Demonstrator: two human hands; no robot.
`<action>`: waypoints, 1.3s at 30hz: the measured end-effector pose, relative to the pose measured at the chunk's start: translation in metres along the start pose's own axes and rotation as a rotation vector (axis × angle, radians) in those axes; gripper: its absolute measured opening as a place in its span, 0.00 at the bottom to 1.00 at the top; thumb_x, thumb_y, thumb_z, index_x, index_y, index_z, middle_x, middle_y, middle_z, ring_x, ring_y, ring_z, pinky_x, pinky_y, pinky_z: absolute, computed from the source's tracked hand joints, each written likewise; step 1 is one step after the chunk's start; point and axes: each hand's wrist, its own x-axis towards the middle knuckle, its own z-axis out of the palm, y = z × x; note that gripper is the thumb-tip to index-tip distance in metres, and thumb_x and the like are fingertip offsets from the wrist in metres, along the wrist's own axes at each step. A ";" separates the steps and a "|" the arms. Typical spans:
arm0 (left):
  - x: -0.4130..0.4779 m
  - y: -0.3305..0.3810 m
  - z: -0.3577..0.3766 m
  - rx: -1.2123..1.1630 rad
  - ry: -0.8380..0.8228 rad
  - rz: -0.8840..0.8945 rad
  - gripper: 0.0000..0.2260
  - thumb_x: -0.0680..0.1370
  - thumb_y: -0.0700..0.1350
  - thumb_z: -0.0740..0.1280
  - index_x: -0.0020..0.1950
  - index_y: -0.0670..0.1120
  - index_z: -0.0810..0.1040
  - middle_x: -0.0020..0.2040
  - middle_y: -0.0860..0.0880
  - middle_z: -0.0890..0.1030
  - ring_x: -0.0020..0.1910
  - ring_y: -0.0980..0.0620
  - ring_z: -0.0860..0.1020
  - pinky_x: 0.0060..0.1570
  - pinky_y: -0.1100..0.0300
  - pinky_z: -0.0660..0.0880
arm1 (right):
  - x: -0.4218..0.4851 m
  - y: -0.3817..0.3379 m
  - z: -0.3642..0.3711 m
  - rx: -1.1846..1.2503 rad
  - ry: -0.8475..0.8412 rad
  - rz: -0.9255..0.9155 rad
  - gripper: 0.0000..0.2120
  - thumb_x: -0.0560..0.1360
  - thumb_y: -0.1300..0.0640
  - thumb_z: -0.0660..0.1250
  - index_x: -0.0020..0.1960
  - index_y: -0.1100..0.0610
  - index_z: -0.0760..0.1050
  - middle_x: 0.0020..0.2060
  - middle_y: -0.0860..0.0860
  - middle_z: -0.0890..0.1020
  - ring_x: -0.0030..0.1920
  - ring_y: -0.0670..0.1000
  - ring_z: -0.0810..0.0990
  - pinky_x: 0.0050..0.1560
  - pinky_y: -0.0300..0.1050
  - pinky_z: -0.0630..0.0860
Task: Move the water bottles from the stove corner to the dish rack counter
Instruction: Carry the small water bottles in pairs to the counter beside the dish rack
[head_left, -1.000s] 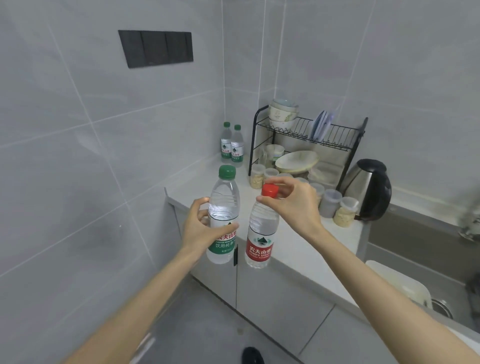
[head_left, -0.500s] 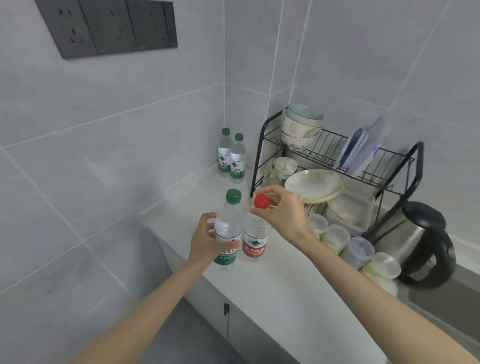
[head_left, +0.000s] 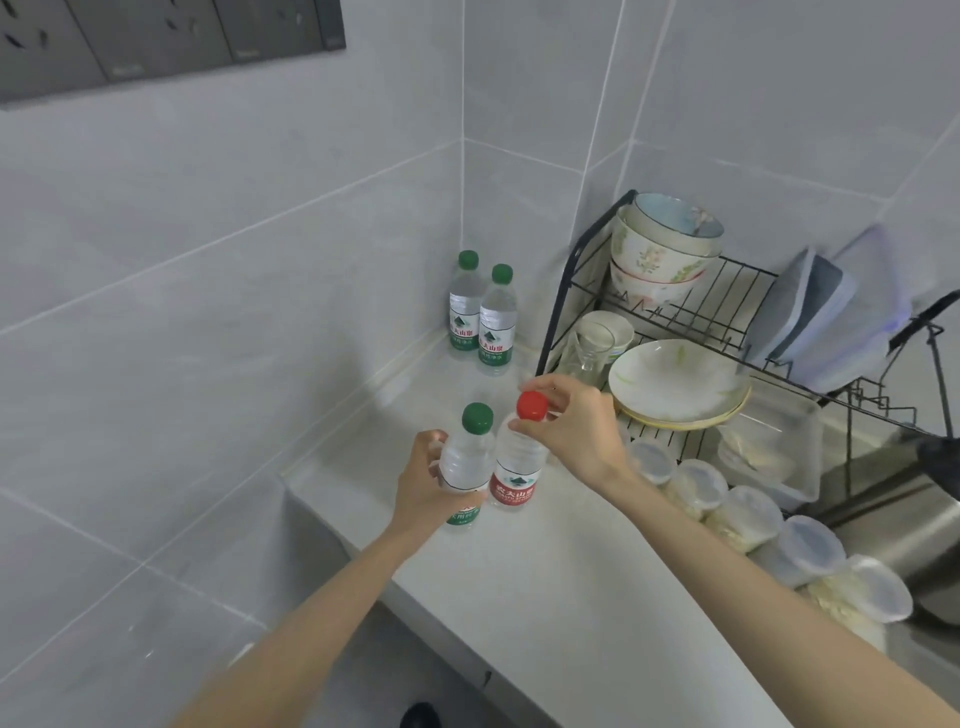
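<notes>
Two bottles are held over the counter (head_left: 545, 582): the left hand (head_left: 423, 488) wraps the green-cap bottle (head_left: 465, 465), the right hand (head_left: 576, 431) pinches the red-cap bottle (head_left: 519, 467) by its neck. Behind stand two corner bottles (head_left: 483, 317), then the rack (head_left: 727, 332).

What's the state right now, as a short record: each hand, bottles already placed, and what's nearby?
left hand: wrapped around green-capped bottle
right hand: pinching the red-capped bottle at its cap
held bottles: upright, side by side, over the counter
placed bottles: two green-capped bottles standing in the wall corner
nearby: dish rack to the right
</notes>
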 end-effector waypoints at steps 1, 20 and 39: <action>0.002 -0.002 -0.001 0.006 -0.008 0.006 0.31 0.59 0.40 0.80 0.52 0.55 0.66 0.50 0.52 0.77 0.46 0.55 0.79 0.43 0.65 0.77 | 0.002 0.000 0.001 -0.003 -0.003 0.004 0.17 0.64 0.60 0.79 0.51 0.51 0.80 0.42 0.42 0.82 0.46 0.39 0.81 0.52 0.31 0.76; 0.019 0.010 -0.051 0.107 -0.195 0.181 0.32 0.61 0.43 0.81 0.57 0.61 0.69 0.55 0.60 0.77 0.54 0.62 0.77 0.55 0.65 0.72 | 0.012 0.012 0.023 -0.198 -0.063 -0.099 0.17 0.68 0.56 0.76 0.55 0.52 0.78 0.46 0.48 0.84 0.46 0.51 0.82 0.53 0.48 0.79; 0.044 0.067 -0.070 0.506 -0.271 0.426 0.12 0.70 0.44 0.74 0.52 0.52 0.79 0.45 0.50 0.78 0.45 0.50 0.78 0.46 0.61 0.78 | 0.043 -0.018 0.012 -0.591 -0.262 -0.208 0.17 0.70 0.53 0.74 0.58 0.52 0.79 0.48 0.50 0.84 0.49 0.53 0.80 0.54 0.47 0.75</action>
